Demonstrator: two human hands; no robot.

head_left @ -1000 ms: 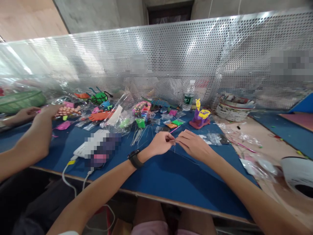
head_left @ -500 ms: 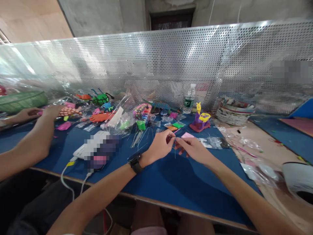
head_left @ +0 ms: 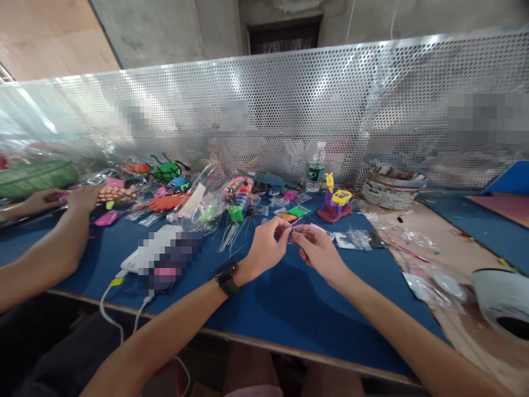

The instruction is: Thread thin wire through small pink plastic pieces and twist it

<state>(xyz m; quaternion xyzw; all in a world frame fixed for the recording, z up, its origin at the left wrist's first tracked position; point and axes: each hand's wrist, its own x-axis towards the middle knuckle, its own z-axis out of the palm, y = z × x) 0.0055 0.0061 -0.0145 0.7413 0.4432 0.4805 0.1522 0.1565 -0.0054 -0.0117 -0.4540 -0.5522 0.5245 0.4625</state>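
My left hand (head_left: 269, 242), with a black watch on its wrist, is pinched closed above the blue table mat. Facing it, my right hand (head_left: 319, 249) is closed too, its thumb and fingertips almost touching the left ones. Between the fingertips runs a thin wire (head_left: 293, 229), small and partly hidden by the fingers. Several loose wires (head_left: 232, 238) lie left of my hands. Just beyond are a green clay packet (head_left: 297, 212), an orange one (head_left: 288, 217) and a purple and yellow clay figure (head_left: 336, 205) on a dark red base.
A power bank (head_left: 138, 259) and a blurred phone with cables lie to the left. Clay animals and plastic bags (head_left: 194, 207) crowd the back. A bottle (head_left: 316, 171), a basket (head_left: 392, 190) and a white roll (head_left: 502, 300) stand around; a co-worker's arms (head_left: 61, 237) reach in from the left.
The wire hung down below my fingertips before; now it lies more across between them. My right hand has turned and shifted slightly. The whole view has shifted a little.
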